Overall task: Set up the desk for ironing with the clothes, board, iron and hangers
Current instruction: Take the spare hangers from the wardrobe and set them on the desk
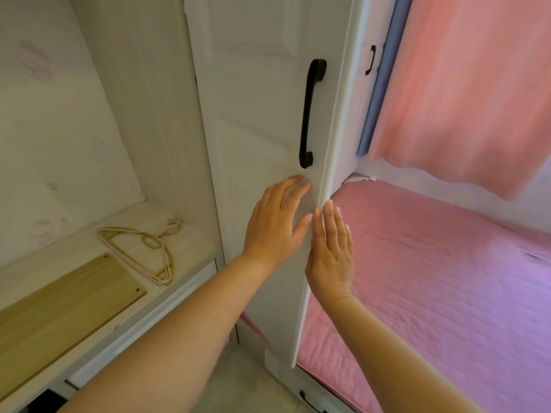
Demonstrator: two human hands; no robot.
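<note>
Left hand [275,225] flat against the face of the white wardrobe door [259,120], fingers spread, clamped on nothing, just below the black handle [310,114]. Right hand [331,251] open, fingers straight and together, palm pressed to the door's outer edge. Inside the open wardrobe, at left: bundle of thin hangers [143,248], pink and yellow-green, lying flat on the shelf [59,257], beside a pale wooden board [59,305]. At right: pink bedsheet [432,278] and pink curtain [462,84].

Both forearms were bare, without sleeves, and the left hand [275,222] and right hand [331,248] wore no rings.
</note>
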